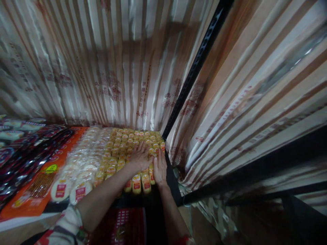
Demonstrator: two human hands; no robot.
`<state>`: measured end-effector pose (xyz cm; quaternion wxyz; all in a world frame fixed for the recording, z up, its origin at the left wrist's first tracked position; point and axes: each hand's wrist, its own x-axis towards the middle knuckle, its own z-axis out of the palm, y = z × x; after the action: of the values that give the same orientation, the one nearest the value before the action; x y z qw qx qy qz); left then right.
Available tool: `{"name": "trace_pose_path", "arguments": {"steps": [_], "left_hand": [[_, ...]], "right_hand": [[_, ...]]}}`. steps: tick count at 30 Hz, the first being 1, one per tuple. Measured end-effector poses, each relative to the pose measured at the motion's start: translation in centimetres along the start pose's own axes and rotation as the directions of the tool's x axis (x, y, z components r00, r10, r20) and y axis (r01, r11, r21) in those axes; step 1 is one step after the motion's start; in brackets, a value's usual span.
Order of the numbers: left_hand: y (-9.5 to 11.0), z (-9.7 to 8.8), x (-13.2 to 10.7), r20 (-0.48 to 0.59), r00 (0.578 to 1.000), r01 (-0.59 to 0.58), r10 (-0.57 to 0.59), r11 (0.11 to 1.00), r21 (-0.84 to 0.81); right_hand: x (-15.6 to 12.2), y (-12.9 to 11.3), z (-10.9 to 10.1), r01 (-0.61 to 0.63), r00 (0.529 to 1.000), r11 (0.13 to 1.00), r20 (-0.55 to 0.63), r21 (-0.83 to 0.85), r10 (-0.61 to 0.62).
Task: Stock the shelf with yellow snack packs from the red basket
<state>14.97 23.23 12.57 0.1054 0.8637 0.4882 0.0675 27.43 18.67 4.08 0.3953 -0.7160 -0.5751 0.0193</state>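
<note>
Head view: rows of small yellow packages (116,151) stand close together at the right end of a dark shelf (174,186), reaching from the rear curtain to near the front edge. Those at the front carry red labels and stand uncovered before the hands.

Left hand (139,159): laid palm down over the middle-right part of the yellow packages, fingers extended forward and slightly apart, not closed around any package. Right hand (159,168): flat and straight, fingers close together and pointing forward, set along the right-hand border of the same group. The two hands lie just beside each other (whether they touch cannot be determined from this angle).

Adjoining stock, from right to left: white round packs (84,166) in clear wrapping, the front ones bearing red labels; an orange packet (48,180) with a yellow round mark; dark glossy packets (33,149), blurred, print not legible. A red package (129,224) shows lower down, below the front edge, partly behind the left forearm.

Surroundings: a pleated, pale curtain (125,68) with printed characters and reddish motifs hangs behind the goods and continues along the right. A black perforated post (199,58) slants in the view, its lower end meeting the rear right corner of the yellow packages. A patterned sleeve (67,224) covers the left arm near the elbow.
</note>
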Motion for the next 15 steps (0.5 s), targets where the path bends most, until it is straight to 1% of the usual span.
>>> {"name": "trace_pose_path", "arguments": {"steps": [4, 7, 10, 15], "left_hand": [[0.5, -0.8, -0.8, -0.035, 0.999, -0.011, 0.011, 1.000, -0.019], [0.9, -1.0, -1.5, -0.079, 0.997, -0.020, 0.017, 0.999, -0.034], [1.4, -1.0, -2.4, -0.152, 0.988, -0.044, 0.039, 0.999, -0.031], [2.4, -0.4, -4.6, -0.277, 0.951, -0.155, 0.139, 0.987, -0.037]], "right_hand": [[-0.1, 0.2, -0.2, 0.006, 1.000, 0.996, -0.017, 0.092, -0.005], [-0.3, 0.3, -0.4, -0.046, 0.999, 0.985, 0.001, 0.165, 0.047], [-0.8, 0.5, -0.7, -0.096, 0.995, 0.980, -0.002, 0.172, 0.098], [-2.2, -0.1, -1.9, -0.065, 0.993, 0.987, -0.086, 0.146, 0.078]]}}
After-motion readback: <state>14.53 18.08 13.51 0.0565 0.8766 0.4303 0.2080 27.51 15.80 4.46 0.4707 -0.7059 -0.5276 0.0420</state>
